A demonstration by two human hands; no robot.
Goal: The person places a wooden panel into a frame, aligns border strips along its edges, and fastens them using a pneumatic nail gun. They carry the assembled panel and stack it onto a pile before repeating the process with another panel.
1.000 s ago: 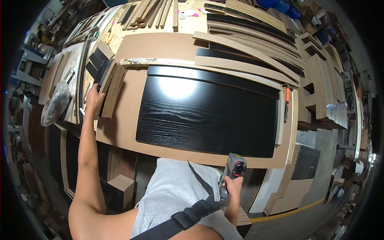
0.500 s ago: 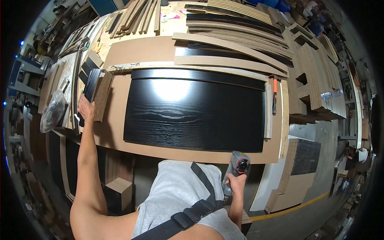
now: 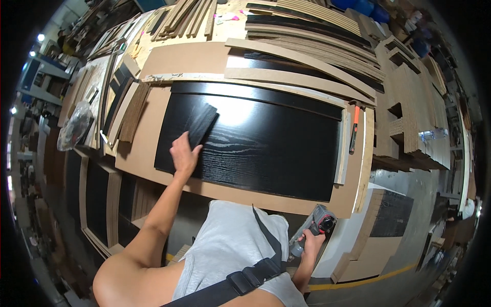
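Observation:
My left hand is closed around one end of a short black wood strip, tilted above the left part of a large black wood-grain panel. That panel lies flat on the workbench, with a long narrow black strip along its far edge. In my right hand is a grey and black nail gun with red trim, held beyond the bench's near edge, apart from the panel. A stack of short boards stands on edge left of the panel.
An orange-handled hammer lies right of the panel, beside a pale strip. Long board strips are piled across the far side. Board stacks stand to the right, and a clear plastic bag sits at the left.
My left hand has moved right from the board stack, carrying a short black strip over the panel. My right hand and the nail gun have shifted slightly right and down.

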